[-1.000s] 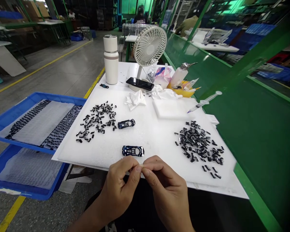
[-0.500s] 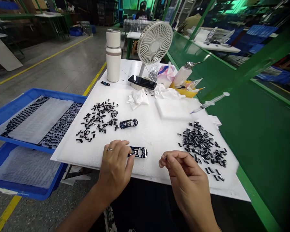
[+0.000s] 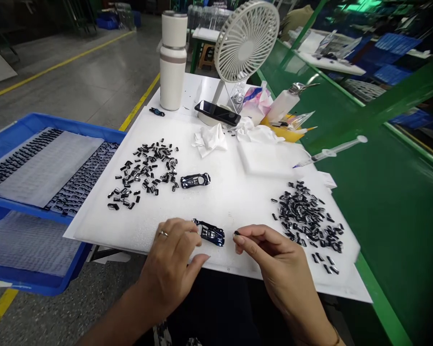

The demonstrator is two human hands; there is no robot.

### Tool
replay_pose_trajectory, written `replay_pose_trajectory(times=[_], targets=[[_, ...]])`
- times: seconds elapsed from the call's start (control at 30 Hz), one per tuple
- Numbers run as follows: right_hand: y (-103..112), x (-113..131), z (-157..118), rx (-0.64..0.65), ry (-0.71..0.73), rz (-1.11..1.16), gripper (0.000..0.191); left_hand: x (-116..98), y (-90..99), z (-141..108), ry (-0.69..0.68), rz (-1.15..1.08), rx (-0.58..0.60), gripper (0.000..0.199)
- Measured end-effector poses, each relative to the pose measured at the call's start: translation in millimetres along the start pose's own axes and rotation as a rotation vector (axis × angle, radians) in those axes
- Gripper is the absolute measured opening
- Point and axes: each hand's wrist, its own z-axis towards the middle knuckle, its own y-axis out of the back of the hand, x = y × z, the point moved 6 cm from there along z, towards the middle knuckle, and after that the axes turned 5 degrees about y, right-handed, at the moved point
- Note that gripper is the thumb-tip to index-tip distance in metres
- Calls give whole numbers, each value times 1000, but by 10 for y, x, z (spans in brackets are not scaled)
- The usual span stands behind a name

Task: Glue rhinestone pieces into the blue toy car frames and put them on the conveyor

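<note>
A dark blue toy car body (image 3: pixel 212 233) with openings in its top lies near the table's front edge. My left hand (image 3: pixel 175 257) is at its left end, fingers bent and thumb held apart; whether the hidden fingertips touch the car I cannot tell. To the right, my right hand (image 3: pixel 274 254) pinches a small black part (image 3: pixel 237 233) between thumb and forefinger, just off the car's right end. Farther back lies a second car body (image 3: pixel 195 180). Small black parts are spread in a loose group (image 3: pixel 147 168) on the left and a denser pile (image 3: pixel 303 211) on the right.
Blue trays (image 3: pixel 75 220) stand left of the white table (image 3: pixel 104 230). Behind the work area are a white bottle (image 3: pixel 172 79), a fan (image 3: pixel 247 43), a phone (image 3: pixel 217 113) and crumpled tissue (image 3: pixel 211 139). A syringe (image 3: pixel 330 153) rests on a white foam block (image 3: pixel 270 158).
The near car body has turned slightly, its right end now closer to me. My left thumb has spread away from it. The small part in my right fingers has come into clearer view.
</note>
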Motion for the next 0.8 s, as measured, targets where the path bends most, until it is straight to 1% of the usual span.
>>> replay_pose_trajectory(times=[0.03, 0.1, 0.17, 0.23, 0.47, 0.7, 0.8], targets=[[-27, 37, 27, 29, 31, -61, 11, 34, 2, 33, 8, 47, 10, 21], [-98, 139, 84, 86, 141, -172, 7, 94, -12, 96, 19, 116, 45, 23], [-183, 239, 134, 136, 264, -243, 3, 125, -29, 143, 12, 123, 65, 21], [-264, 296, 171, 172, 344, -289, 4, 139, -38, 173, 9, 110, 55, 18], [-425, 309, 206, 185, 480, -426, 9, 176, -46, 195, 58, 104, 17, 18], [-488, 323, 182, 181, 591, -543, 12, 184, -38, 213, 76, 90, 23, 19], [-503, 336, 178, 200, 615, -589, 12, 185, -33, 217, 72, 92, 23, 19]])
